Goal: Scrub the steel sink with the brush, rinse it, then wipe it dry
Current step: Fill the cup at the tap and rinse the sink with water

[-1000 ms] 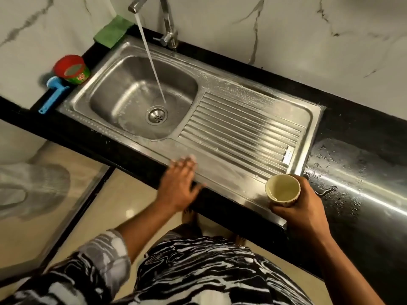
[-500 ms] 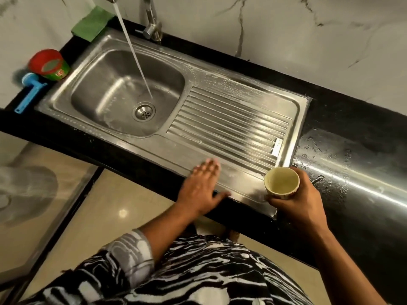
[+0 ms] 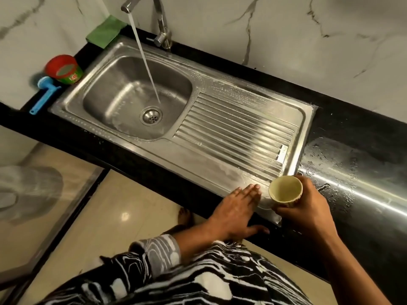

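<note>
The steel sink (image 3: pixel 193 164) has a basin on the left and a ribbed drainboard on the right, with soapy film on its near rim. Water runs from the tap (image 3: pixel 158 20) into the basin near the drain (image 3: pixel 151 115). My left hand (image 3: pixel 237 208) lies flat with straight fingers on the sink's near right rim. Just to its right, my right hand (image 3: pixel 308 212) grips a small yellow cup (image 3: pixel 285 190) held over the sink's near right corner. The blue brush (image 3: pixel 45 92) lies on the counter left of the sink. A green cloth (image 3: pixel 105 31) sits at the back left.
A red and green tub (image 3: pixel 65 70) stands beside the brush. The black counter (image 3: pixel 352 155) to the right of the sink is wet. A marble wall runs behind. Floor tiles and my bare foot (image 3: pixel 184 214) show below the counter edge.
My left hand has slid rightward along the sink's near rim, from its middle to close beside the cup. The right hand has kept the cup at the near right corner.
</note>
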